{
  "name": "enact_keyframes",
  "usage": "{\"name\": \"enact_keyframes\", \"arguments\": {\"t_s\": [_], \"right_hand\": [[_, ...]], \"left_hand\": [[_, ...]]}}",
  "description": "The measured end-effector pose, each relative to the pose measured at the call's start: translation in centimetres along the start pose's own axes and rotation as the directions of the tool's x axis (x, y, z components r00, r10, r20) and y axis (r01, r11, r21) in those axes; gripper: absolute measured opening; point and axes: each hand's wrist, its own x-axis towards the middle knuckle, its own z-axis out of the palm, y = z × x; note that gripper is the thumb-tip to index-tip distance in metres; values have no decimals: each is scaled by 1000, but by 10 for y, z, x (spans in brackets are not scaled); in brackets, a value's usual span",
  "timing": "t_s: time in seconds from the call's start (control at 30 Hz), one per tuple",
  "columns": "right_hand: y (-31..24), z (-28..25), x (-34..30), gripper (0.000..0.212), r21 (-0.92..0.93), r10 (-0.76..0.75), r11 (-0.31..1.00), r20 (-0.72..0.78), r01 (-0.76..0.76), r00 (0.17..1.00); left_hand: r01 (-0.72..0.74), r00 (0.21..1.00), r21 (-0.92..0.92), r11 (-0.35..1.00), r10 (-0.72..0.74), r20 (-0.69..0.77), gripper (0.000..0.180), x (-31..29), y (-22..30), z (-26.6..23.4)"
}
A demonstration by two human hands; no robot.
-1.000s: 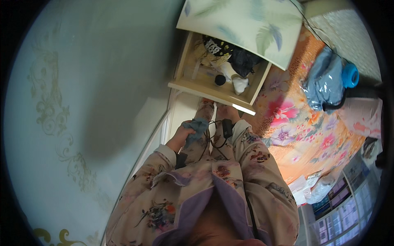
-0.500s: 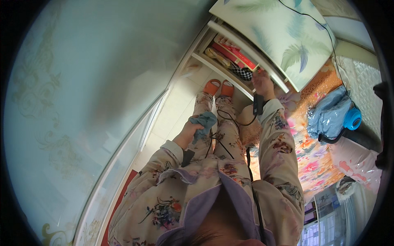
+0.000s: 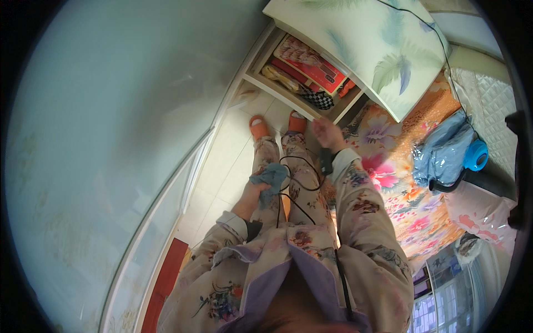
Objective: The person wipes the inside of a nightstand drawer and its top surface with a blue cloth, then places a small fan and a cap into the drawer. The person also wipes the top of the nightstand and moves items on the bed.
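My left hand [image 3: 256, 194] is closed around a crumpled blue-grey cloth [image 3: 272, 176], held in front of my left leg. My right hand [image 3: 328, 135] is at the near right corner of an open drawer [image 3: 294, 99]. Its fingers look bent and slightly blurred, and whether they touch the drawer front I cannot tell. Inside the drawer lie a red box [image 3: 319, 69], a black-and-white checked item [image 3: 317, 100], a yellowish bundle [image 3: 280, 76] and something orange-red [image 3: 347, 89].
The white cabinet [image 3: 383, 55] with a feather pattern stands above the drawer, a black cable [image 3: 438, 36] across its top. To the right is a bed with a floral cover [image 3: 388, 172] and a bagged blue item [image 3: 441, 150]. A pale glass panel [image 3: 111, 139] fills the left.
A white panel that jutted over the drawer is now back against the cabinet, baring more of the contents. My right hand has moved from it toward me and left. The cloth stays in my left hand.
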Motion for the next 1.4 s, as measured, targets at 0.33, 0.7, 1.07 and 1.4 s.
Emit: {"name": "enact_keyframes", "arguments": {"t_s": [0.33, 0.7, 1.07, 1.4], "right_hand": [[61, -9, 111, 16, 475, 104, 880, -230, 18, 968], [-62, -21, 148, 30, 376, -149, 917, 5, 136, 989], [-126, -34, 166, 13, -168, -167, 975, -111, 147, 980], [131, 8, 32, 41, -884, 250, -176, 385, 433, 888]], "left_hand": [[168, 986, -109, 980, -168, 6, 70, 28, -43, -47], [112, 993, -111, 987, -115, -18, 67, 26, -40, -73], [108, 994, -158, 982, -105, 26, 66, 27, -18, -57], [25, 999, -91, 996, -21, 43, 59, 22, 19, -46]]}}
